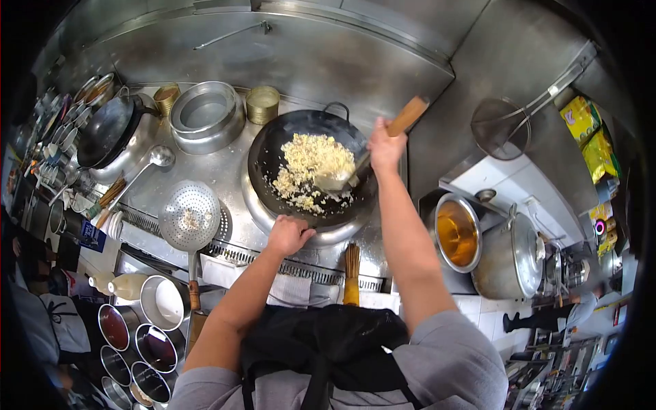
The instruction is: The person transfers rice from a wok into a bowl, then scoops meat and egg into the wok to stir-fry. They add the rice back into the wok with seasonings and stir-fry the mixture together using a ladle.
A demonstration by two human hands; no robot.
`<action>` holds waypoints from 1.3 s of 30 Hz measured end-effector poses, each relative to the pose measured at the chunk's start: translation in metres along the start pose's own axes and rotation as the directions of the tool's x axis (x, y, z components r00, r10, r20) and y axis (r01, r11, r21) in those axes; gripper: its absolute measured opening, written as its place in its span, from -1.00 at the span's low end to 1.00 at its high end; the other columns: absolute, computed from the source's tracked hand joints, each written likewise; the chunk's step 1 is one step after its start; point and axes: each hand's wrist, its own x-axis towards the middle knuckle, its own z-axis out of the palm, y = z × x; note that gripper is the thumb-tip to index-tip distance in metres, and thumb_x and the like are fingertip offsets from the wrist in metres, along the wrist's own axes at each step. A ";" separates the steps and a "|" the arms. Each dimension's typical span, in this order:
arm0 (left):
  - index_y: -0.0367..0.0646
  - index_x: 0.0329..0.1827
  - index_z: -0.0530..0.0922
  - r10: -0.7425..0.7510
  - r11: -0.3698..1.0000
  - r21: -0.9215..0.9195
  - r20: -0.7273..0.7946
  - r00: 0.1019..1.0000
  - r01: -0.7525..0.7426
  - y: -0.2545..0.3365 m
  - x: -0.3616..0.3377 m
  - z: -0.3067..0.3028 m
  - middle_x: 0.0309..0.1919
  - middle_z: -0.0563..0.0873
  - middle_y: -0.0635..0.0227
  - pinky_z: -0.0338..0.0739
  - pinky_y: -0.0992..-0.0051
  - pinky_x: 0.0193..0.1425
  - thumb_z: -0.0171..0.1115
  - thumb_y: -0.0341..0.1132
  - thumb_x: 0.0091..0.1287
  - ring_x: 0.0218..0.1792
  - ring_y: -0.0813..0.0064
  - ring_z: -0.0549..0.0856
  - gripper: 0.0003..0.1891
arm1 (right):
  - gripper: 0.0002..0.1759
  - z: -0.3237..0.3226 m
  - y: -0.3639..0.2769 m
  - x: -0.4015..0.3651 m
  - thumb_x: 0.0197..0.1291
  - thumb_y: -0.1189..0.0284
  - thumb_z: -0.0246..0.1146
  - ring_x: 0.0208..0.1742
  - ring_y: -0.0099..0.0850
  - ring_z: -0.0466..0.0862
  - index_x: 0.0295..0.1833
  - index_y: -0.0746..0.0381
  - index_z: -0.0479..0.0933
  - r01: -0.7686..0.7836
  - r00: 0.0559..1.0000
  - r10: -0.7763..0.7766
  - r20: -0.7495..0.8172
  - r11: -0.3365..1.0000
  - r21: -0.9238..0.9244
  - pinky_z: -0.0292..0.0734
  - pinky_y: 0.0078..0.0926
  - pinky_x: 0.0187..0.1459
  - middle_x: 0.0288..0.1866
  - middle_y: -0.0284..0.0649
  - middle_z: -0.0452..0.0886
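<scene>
Fried rice with yellow bits (307,160) lies in a black wok (270,140) on the stove. My right hand (387,145) is wrapped round the wooden handle of a spatula (408,116), whose metal blade is in the rice at the wok's right side. At the wok's near edge is my left hand (290,234), closed at the rim; what its fingers grip is hidden. A bamboo brush (351,277) stands below the wok. To the left lies a perforated skimmer (189,215) with a few grains in it.
Metal pots (206,113) and a tin can (262,104) stand behind. At the right are a bowl of amber liquid (458,232) and a large lidded pot (506,260). Several sauce containers (156,347) sit lower left, near a person in an apron (65,321). A ladle (160,156) lies left.
</scene>
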 end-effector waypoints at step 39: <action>-0.13 -0.45 0.65 0.021 0.999 0.037 -0.131 0.991 -0.016 0.001 -0.001 0.001 -0.41 0.71 0.18 0.46 0.10 0.04 0.28 -0.08 0.30 -0.21 0.06 0.67 -0.70 | -0.64 0.075 -0.013 0.036 0.38 0.33 0.29 -0.74 -0.58 0.30 -0.44 0.16 0.33 -0.107 0.955 0.070 0.287 0.988 0.114 0.25 -0.54 -0.67 -0.68 -0.40 0.32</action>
